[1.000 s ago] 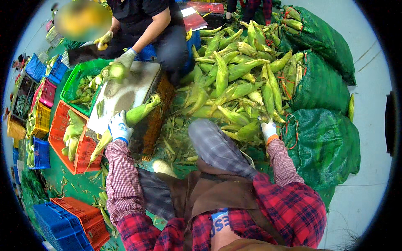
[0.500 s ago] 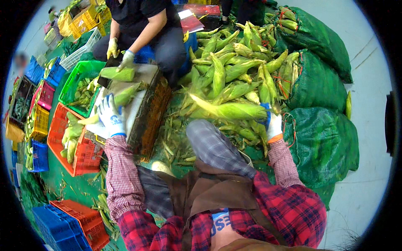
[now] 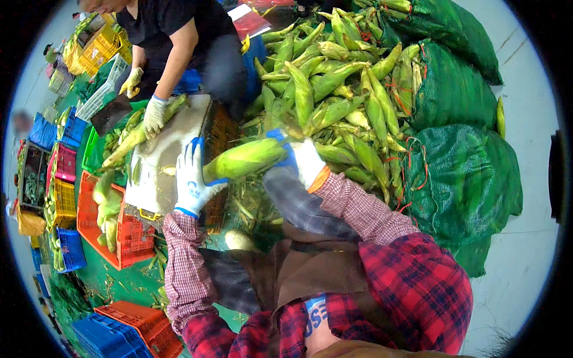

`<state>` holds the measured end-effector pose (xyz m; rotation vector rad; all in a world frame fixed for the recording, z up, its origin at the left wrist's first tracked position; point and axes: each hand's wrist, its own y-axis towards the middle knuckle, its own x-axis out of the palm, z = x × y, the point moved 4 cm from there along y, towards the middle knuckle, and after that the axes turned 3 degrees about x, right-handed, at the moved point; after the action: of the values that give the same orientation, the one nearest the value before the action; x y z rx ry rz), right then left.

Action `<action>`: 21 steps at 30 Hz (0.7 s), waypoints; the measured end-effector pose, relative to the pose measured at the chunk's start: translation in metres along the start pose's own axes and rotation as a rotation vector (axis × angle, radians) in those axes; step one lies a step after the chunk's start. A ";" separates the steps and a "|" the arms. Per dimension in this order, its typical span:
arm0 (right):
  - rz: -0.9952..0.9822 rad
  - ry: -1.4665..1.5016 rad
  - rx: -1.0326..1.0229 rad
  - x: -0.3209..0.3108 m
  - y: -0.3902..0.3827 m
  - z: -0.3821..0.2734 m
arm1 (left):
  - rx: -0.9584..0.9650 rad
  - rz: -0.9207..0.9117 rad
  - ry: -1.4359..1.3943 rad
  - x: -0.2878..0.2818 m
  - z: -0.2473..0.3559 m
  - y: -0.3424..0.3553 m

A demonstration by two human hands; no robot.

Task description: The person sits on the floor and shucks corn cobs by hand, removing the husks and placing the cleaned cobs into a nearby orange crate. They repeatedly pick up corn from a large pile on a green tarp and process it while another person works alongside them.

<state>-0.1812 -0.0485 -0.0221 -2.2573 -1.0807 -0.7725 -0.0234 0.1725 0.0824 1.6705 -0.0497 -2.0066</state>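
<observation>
An unhusked ear of corn (image 3: pixel 245 159) lies level in front of me, its husk green. My right hand (image 3: pixel 304 161), in a white and blue glove, is closed around its right end. My left hand (image 3: pixel 197 179), gloved alike, has its fingers stretched out and its thumb spread beside the corn's other end. Whether the left palm touches the husk, I cannot tell. Just beyond my left hand is a white cutting board (image 3: pixel 152 190) resting on a crate. Across it, a person's gloved hand (image 3: pixel 156 116) presses on another ear of corn (image 3: pixel 128 146); a dark, wide blade (image 3: pixel 110 114) is near their other hand.
A large heap of unhusked corn (image 3: pixel 334 77) lies ahead, with green mesh sacks (image 3: pixel 465 179) along the right. Orange (image 3: pixel 134 244) and green crates (image 3: pixel 92 152) holding corn and husks stand left of the board. Stacked crates (image 3: pixel 113 334) sit at lower left.
My right hand has brought the corn from the right over toward my left hand. My left hand has shifted right, off the board. The other person has set a different ear on the board.
</observation>
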 end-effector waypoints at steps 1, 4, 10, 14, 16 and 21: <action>0.006 0.061 0.039 -0.001 0.005 0.009 | 0.057 -0.022 -0.011 0.006 0.006 0.000; -0.201 -0.537 -0.356 0.028 -0.009 0.004 | 0.014 -0.185 -0.029 0.026 0.017 -0.003; -0.190 -0.398 0.187 -0.003 0.006 0.000 | -0.039 -0.141 0.146 0.013 0.001 0.006; 0.102 -1.244 0.117 -0.117 0.016 -0.035 | -0.173 -0.136 0.333 0.006 -0.043 -0.001; 0.359 -1.702 0.242 -0.198 0.017 -0.056 | -0.264 -0.104 0.341 0.006 -0.068 -0.012; 0.760 -2.010 0.395 -0.271 0.018 -0.100 | -0.424 -0.137 0.343 0.025 -0.148 -0.072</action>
<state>-0.3343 -0.2643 -0.1396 -2.1708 -0.5695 2.1552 0.0846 0.2685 -0.0005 1.7362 0.5842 -1.6433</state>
